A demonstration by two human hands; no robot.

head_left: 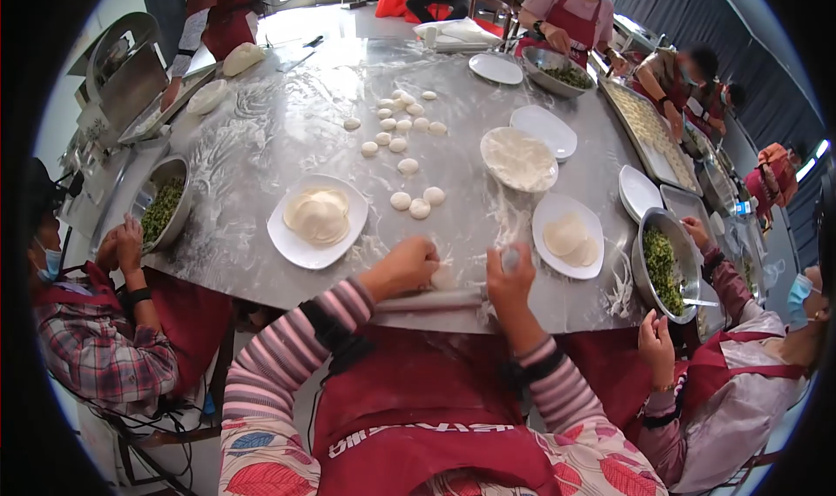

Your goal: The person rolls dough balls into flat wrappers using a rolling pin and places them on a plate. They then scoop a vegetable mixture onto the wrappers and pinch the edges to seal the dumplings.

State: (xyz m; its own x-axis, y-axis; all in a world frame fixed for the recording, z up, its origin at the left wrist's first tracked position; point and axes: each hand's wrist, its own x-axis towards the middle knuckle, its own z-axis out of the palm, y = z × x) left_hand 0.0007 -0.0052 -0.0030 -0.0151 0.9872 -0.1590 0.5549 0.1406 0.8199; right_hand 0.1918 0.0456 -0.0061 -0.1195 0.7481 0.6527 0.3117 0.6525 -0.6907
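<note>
My left hand is closed, its fingertips at the edge of a small flattened dough round on the floury table. To its right, my right hand forms a fist around what looks like a rolling pin, whose greyish rounded end shows between thumb and forefinger. A long grey rod lies along the near table edge between my wrists. Left of my hands, a white plate carries stacked dough wrappers; another plate on the right bears a few thin wrappers.
Several dough pieces lie mid-table, beyond my hands. A flour bowl stands at right. Metal bowls of green filling, one left and one right, sit beside seated people. More people work around a tray of small pale pieces.
</note>
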